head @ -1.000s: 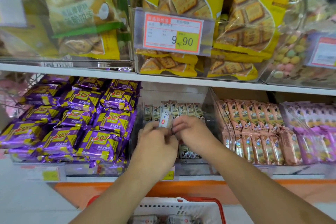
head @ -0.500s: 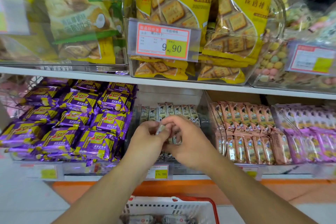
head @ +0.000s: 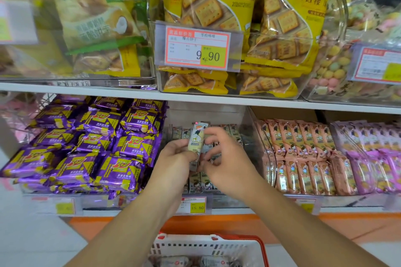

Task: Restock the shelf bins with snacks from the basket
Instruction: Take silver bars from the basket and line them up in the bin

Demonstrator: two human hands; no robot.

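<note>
My left hand [head: 176,159] grips a small grey-white snack pack [head: 197,140] upright over the middle clear bin [head: 249,136] on the lower shelf. My right hand [head: 225,162] is beside it with fingers curled, pinching snack packs near the lower end of that pack. Rows of the same grey packs [head: 201,183] stand in the bin under my hands. A white basket with a red rim [head: 208,245] sits below at the bottom edge, with a few wrapped snacks [head: 173,261] in it.
Purple snack packs [head: 95,147] fill the bin on the left; pink packs [head: 303,158] and lilac packs [head: 373,154] fill those on the right. Above, clear bins hold yellow cracker bags [head: 217,6] and a green bag [head: 91,6]. Price tags [head: 196,46] hang on the fronts.
The snack pack has come up from between my hands and now stands upright in my left hand. Both hands stay over the middle bin.
</note>
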